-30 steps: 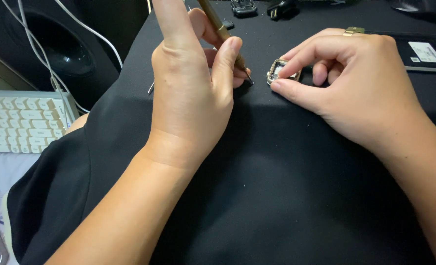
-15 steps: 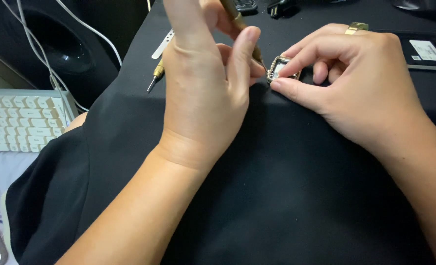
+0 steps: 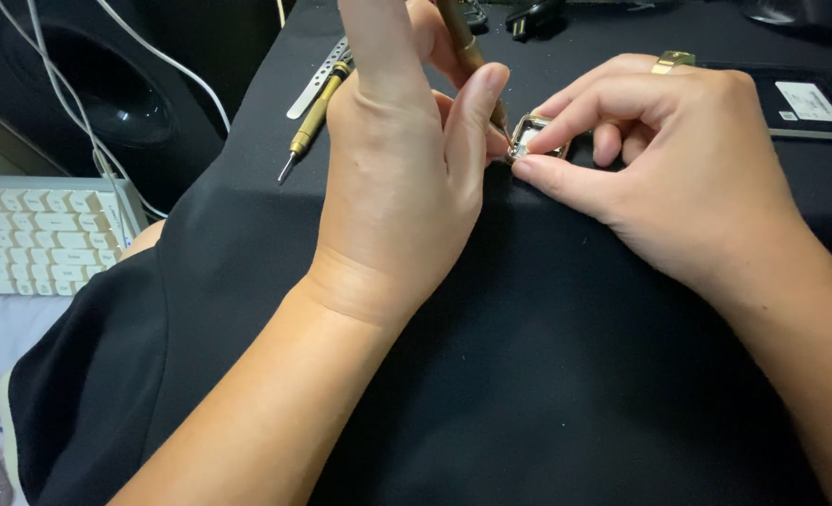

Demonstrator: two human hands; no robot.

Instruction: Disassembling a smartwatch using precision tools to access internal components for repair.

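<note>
My left hand [image 3: 406, 178] holds a slim brass-coloured tool [image 3: 461, 42] upright, its tip hidden behind my thumb next to a small square silver metal case [image 3: 530, 137]. My right hand [image 3: 678, 169] pinches that case between thumb and forefinger, pressing it onto the black cloth [image 3: 547, 356]. A gold ring [image 3: 671, 61] sits on one finger of my right hand. The inside of the case is mostly hidden by my fingers.
A brass-handled screwdriver [image 3: 314, 117] and a flat silver metal strip [image 3: 314, 80] lie at the left on the cloth. A white keyboard [image 3: 41, 234], white cables and a dark speaker [image 3: 106, 94] stand at the left. A black flat device with a white label [image 3: 809, 101] lies at the far right.
The view has shifted, bringing the screwdriver on the cloth into sight. My left hand has moved closer to the case with the tool. My right hand keeps its pinch.
</note>
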